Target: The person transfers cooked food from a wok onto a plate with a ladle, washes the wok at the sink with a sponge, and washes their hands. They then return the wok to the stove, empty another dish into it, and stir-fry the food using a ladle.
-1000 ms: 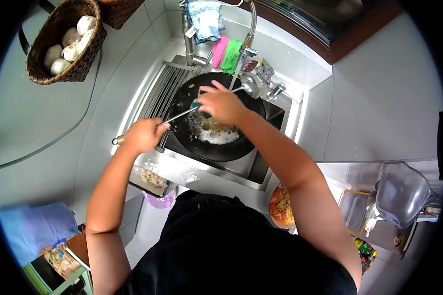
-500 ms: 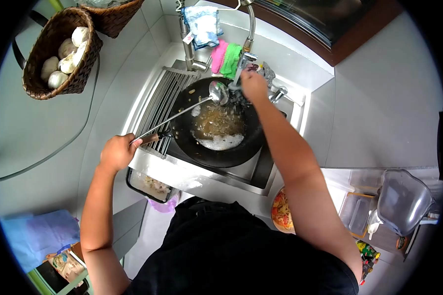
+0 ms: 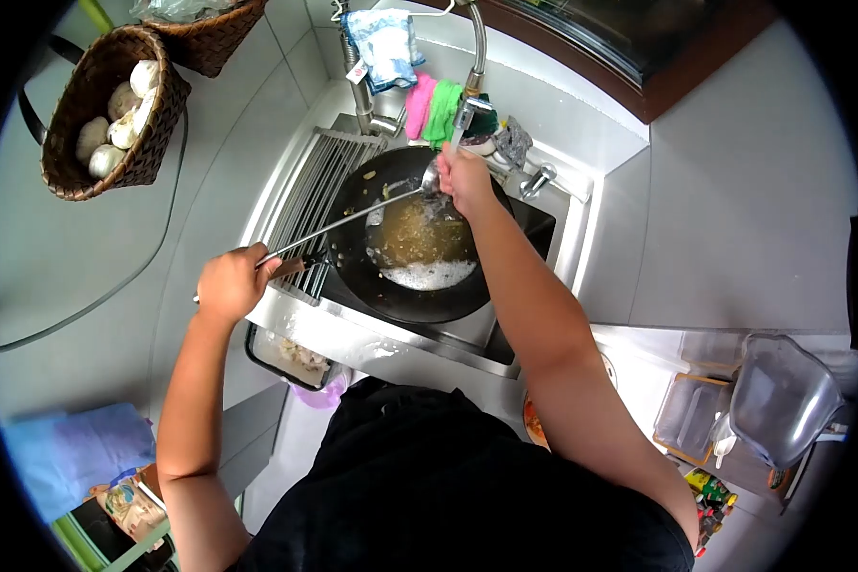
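Note:
My left hand [image 3: 234, 286] is closed around the long metal handle of a ladle [image 3: 353, 217], beside the wok's wooden handle [image 3: 297, 267]. The ladle reaches across a dark wok [image 3: 353, 286] that stands in the sink and holds cloudy brownish water with white foam. My right hand [image 3: 467, 179] has its fingers curled against the ladle's bowl [image 3: 431, 178], partly covering it, just below the faucet [image 3: 469, 112]. Water runs from the faucet over this hand. Whether anything else is in its fingers is hidden.
A metal rack [image 3: 300, 214] lies over the sink's left side. Pink [image 3: 419, 107] and green [image 3: 442, 112] cloths hang behind the wok. A basket of garlic [image 3: 114, 176] stands on the left counter. Near my right arm are a bowl of food [image 3: 534, 419] and clear containers [image 3: 688, 415].
My right hand has come down and left from beside the faucet to the ladle's bowl. The ladle's bowl has shifted slightly right, still in my left hand.

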